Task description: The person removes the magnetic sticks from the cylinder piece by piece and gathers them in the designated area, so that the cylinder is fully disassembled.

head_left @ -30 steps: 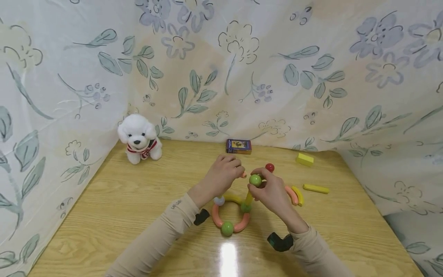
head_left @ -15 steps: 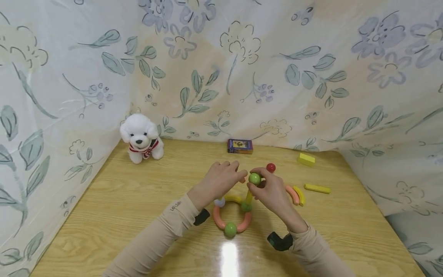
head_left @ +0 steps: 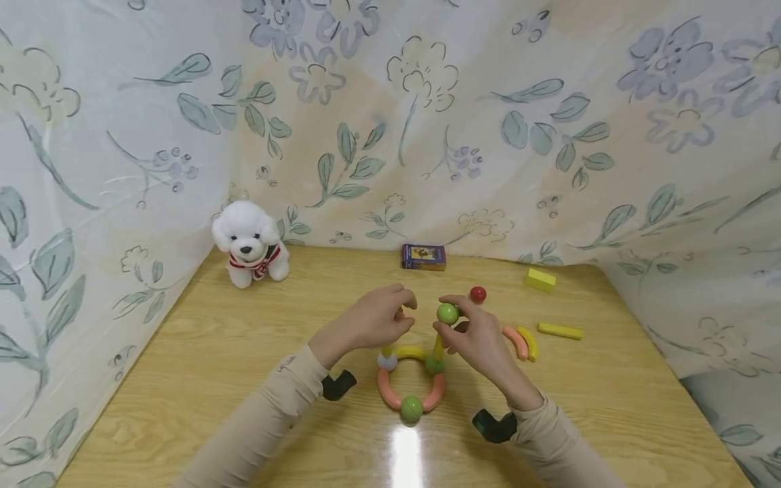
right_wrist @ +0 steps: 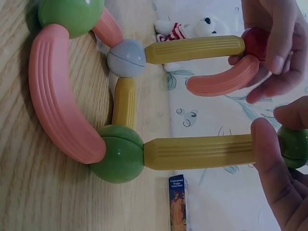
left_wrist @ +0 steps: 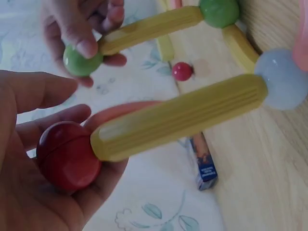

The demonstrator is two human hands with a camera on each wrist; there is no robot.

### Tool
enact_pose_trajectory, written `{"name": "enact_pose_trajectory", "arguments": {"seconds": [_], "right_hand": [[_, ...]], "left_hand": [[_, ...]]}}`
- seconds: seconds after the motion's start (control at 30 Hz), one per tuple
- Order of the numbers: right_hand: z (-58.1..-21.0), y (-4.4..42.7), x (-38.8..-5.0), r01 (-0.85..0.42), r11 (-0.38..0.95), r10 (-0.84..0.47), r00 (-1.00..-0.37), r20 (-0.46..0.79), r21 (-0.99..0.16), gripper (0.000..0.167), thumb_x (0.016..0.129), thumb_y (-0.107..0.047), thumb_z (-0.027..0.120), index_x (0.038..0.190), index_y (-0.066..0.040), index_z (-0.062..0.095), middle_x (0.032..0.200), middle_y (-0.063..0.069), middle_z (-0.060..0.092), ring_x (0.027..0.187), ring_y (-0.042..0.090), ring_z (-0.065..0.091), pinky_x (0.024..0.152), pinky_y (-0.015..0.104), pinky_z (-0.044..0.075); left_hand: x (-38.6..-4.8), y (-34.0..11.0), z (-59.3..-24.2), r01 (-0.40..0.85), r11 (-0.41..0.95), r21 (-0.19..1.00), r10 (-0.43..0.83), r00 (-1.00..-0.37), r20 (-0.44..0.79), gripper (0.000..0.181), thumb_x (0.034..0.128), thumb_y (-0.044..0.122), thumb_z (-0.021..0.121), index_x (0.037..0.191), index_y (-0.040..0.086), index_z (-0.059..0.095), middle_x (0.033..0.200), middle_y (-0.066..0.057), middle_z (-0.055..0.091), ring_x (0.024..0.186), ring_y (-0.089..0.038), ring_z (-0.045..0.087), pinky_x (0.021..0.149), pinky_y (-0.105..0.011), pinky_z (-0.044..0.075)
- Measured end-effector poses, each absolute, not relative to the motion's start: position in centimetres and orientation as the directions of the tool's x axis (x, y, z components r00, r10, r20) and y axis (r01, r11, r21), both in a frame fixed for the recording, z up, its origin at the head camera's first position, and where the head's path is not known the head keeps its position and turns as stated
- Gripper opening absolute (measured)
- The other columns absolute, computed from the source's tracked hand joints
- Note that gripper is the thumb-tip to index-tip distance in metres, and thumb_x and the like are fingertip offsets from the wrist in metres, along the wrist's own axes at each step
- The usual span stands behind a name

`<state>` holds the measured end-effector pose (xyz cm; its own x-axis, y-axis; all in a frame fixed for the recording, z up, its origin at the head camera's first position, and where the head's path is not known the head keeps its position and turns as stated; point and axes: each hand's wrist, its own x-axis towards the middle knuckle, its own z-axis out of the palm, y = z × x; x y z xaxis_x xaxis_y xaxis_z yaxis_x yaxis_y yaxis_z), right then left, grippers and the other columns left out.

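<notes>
A ring of curved pink (right_wrist: pixel 57 96) and yellow sticks joined by balls lies on the table. From its pale ball (head_left: pixel 387 360) rises a straight yellow stick (left_wrist: pixel 178 120) topped by a red ball (left_wrist: pixel 67 156). My left hand (head_left: pixel 378 317) curls loosely round that ball, which is hidden in the head view. A curved pink stick (right_wrist: pixel 224 79) juts sideways from it, its far end free. My right hand (head_left: pixel 478 339) pinches a green ball (head_left: pixel 447 313) on the second upright yellow stick (right_wrist: pixel 199 153). That stick stands on the ring's green ball (right_wrist: pixel 118 154).
Beyond the right hand lie a loose red ball (head_left: pixel 478 294), curved pink (head_left: pixel 515 342) and yellow (head_left: pixel 528 343) sticks, a straight yellow stick (head_left: pixel 560 331) and a yellow block (head_left: pixel 540 280). A card box (head_left: pixel 424 257) and a white plush dog (head_left: pixel 249 244) stand near the cloth.
My left hand has shifted left and down, and the gap between its thumb and fingers has widened. The pink end near its fingertips has gone from the head view. My right hand barely moves.
</notes>
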<state>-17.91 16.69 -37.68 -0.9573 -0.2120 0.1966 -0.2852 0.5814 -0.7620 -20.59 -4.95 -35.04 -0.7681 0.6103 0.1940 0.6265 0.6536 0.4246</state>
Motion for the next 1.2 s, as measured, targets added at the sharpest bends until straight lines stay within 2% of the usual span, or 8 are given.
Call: {"name": "enact_pose_trajectory", "arguments": {"seconds": [0.13, 0.33, 0.67, 0.77, 0.93, 1.0, 1.1, 1.2], "right_hand": [[-37.9, 16.8, -18.1, -0.283, 0.563, -0.207, -0.958, 0.199, -0.776, 0.048, 0.089, -0.014, 0.071, 0.133, -0.01, 0.055, 0.097, 0.016, 0.069, 0.06, 0.012, 0.068, 0.052, 0.026, 0.054], [-38.0, 16.8, -18.2, -0.276, 0.552, -0.206, -0.96, 0.191, -0.787, 0.054, 0.088, -0.016, 0.072, 0.137, -0.011, 0.05, 0.104, 0.02, 0.066, 0.064, 0.013, 0.068, 0.051, 0.026, 0.054], [-38.4, 17.5, -17.8, -0.21, 0.618, -0.161, -0.977, 0.14, -0.758, 0.062, 0.086, -0.025, 0.074, 0.141, -0.017, 0.046, 0.113, 0.018, 0.065, 0.062, 0.014, 0.064, 0.05, 0.028, 0.05], [-38.3, 17.9, -16.8, -0.206, 0.664, -0.095, -0.977, 0.192, -0.718, 0.055, 0.088, -0.029, 0.071, 0.136, -0.015, 0.049, 0.11, 0.012, 0.065, 0.063, 0.01, 0.059, 0.051, 0.025, 0.047], [-37.8, 18.3, -15.2, -0.266, 0.726, -0.038, -0.936, 0.35, -0.634, 0.028, 0.088, -0.021, 0.068, 0.111, -0.009, 0.059, 0.09, 0.005, 0.063, 0.057, 0.006, 0.05, 0.049, 0.023, 0.04], [-37.7, 18.4, -15.4, -0.311, 0.723, -0.063, -0.919, 0.389, -0.617, 0.034, 0.087, -0.019, 0.07, 0.118, -0.01, 0.059, 0.095, 0.007, 0.065, 0.059, 0.006, 0.052, 0.05, 0.022, 0.042], [-37.7, 18.4, -16.2, -0.391, 0.691, -0.148, -0.899, 0.412, -0.607, 0.059, 0.089, -0.02, 0.071, 0.143, -0.016, 0.047, 0.119, 0.011, 0.062, 0.069, 0.007, 0.058, 0.055, 0.022, 0.047], [-37.9, 18.3, -17.0, -0.489, 0.661, -0.269, -0.863, 0.429, -0.569, 0.061, 0.091, -0.02, 0.07, 0.147, -0.02, 0.045, 0.131, 0.011, 0.056, 0.077, 0.01, 0.06, 0.061, 0.022, 0.049]], "left_hand": [[-20.8, -5.9, -34.9, 0.611, 0.594, 0.524, 0.625, -0.76, 0.178, 0.024, 0.0905, 0.01, 0.056, 0.113, 0.006, 0.065, 0.097, -0.005, 0.063, 0.078, -0.011, 0.054, 0.074, -0.028, 0.048], [-20.6, -7.5, -34.9, 0.587, 0.505, 0.633, 0.666, -0.731, 0.146, 0.04, 0.0849, -0.002, 0.057, 0.124, 0.003, 0.059, 0.12, -0.013, 0.064, 0.1, -0.018, 0.06, 0.087, -0.03, 0.052], [-20.2, -8.0, -35.1, 0.63, 0.508, 0.588, 0.68, -0.712, 0.176, 0.039, 0.0886, 0.001, 0.066, 0.126, 0.005, 0.059, 0.12, -0.01, 0.067, 0.106, -0.018, 0.064, 0.09, -0.029, 0.054], [-20.1, -8.1, -35.2, 0.632, 0.512, 0.582, 0.672, -0.717, 0.187, 0.038, 0.0873, 0.001, 0.068, 0.124, 0.005, 0.059, 0.117, -0.009, 0.068, 0.104, -0.017, 0.064, 0.089, -0.029, 0.054], [-20.2, -8.3, -35.1, 0.652, 0.503, 0.567, 0.673, -0.708, 0.215, 0.034, 0.0862, 0.005, 0.071, 0.118, 0.005, 0.06, 0.109, -0.006, 0.069, 0.097, -0.014, 0.064, 0.084, -0.024, 0.053], [-20.2, -8.3, -35.0, 0.651, 0.505, 0.567, 0.67, -0.71, 0.217, 0.033, 0.0862, 0.006, 0.072, 0.118, 0.006, 0.061, 0.107, -0.005, 0.069, 0.096, -0.014, 0.064, 0.083, -0.023, 0.053], [-20.1, -8.3, -35.0, 0.647, 0.508, 0.569, 0.669, -0.712, 0.212, 0.033, 0.086, 0.007, 0.073, 0.117, 0.007, 0.062, 0.107, -0.005, 0.069, 0.095, -0.013, 0.063, 0.083, -0.023, 0.053], [-19.9, -8.3, -35.2, 0.651, 0.504, 0.568, 0.673, -0.708, 0.214, 0.032, 0.0862, 0.008, 0.073, 0.116, 0.007, 0.062, 0.106, -0.004, 0.069, 0.094, -0.012, 0.063, 0.083, -0.023, 0.053]]}}
